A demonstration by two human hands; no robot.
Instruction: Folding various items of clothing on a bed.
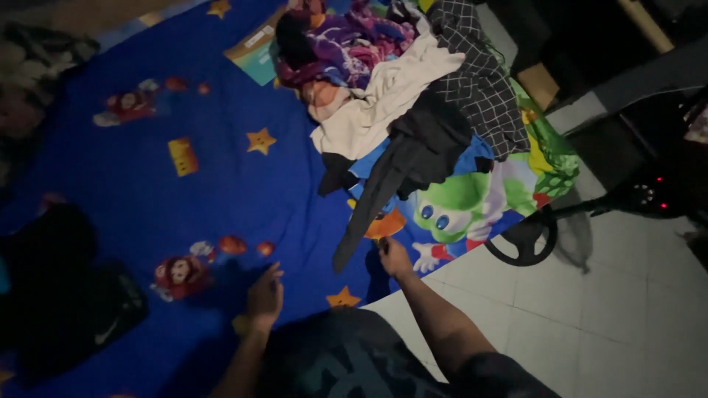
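The right hand (394,258) sits at the near edge of the bed (221,191), its grip apparently pinched on the hanging end of a dark grey garment (383,191); the light is poor, so full closure cannot be confirmed. That garment trails down from a pile of clothes (413,88) heaped at the far right corner of the bed, which explains why only its tail comes within reach of the near edge. The left hand (264,295) hovers just above the blue cartoon-print sheet near the same edge, fingers spread apart and holding nothing, positioned as if to steady or flatten the fabric. A cream garment (383,96) and a checked one (476,81) lie on top of the pile, overlapping the grey piece. Dark bundled items (66,295) rest at the near left corner. On the tiled floor (590,309) beside the bed stands a fan base (525,239).
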